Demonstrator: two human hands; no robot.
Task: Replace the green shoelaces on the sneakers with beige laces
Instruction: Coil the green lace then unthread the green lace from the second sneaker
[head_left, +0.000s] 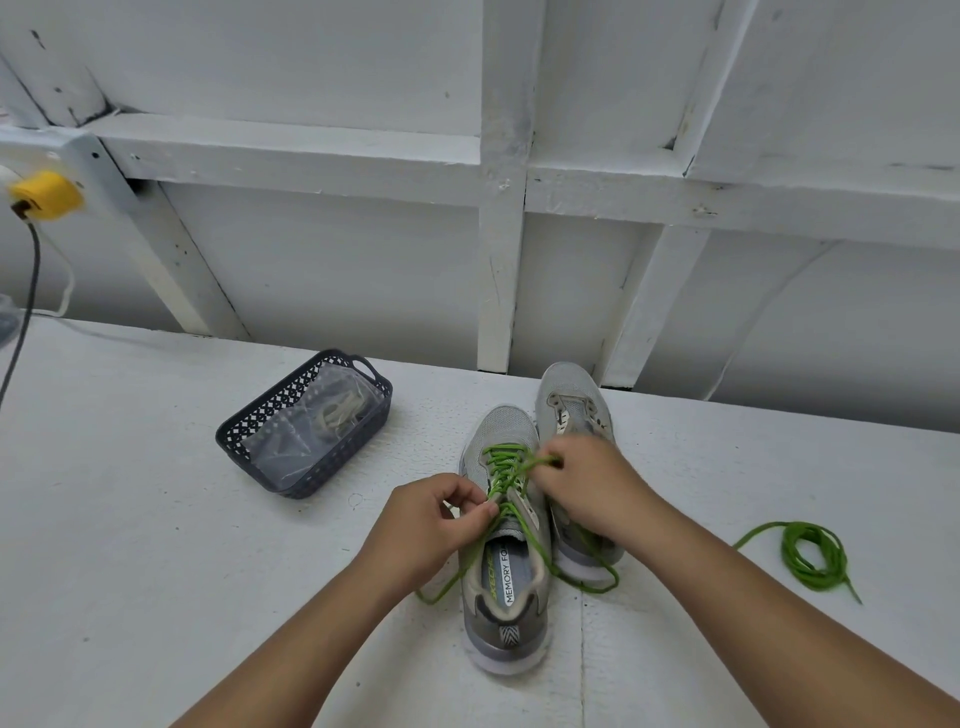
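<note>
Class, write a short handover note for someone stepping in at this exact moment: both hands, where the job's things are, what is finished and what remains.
Left hand: pinching the green lace at the near sneaker's upper eyelets.
Right hand: gripping a loop of the same lace over the mid eyelets.
Far sneaker: beside the near one on its right, no lace in its visible eyelets.
Removed green lace: coiled on the table, right of the shoes.
Beige laces: in a clear bag inside the dark basket, left of the shoes.
Done: one shoe unlaced.
Left: finish unlacing the near sneaker, then thread beige laces into both.
</note>
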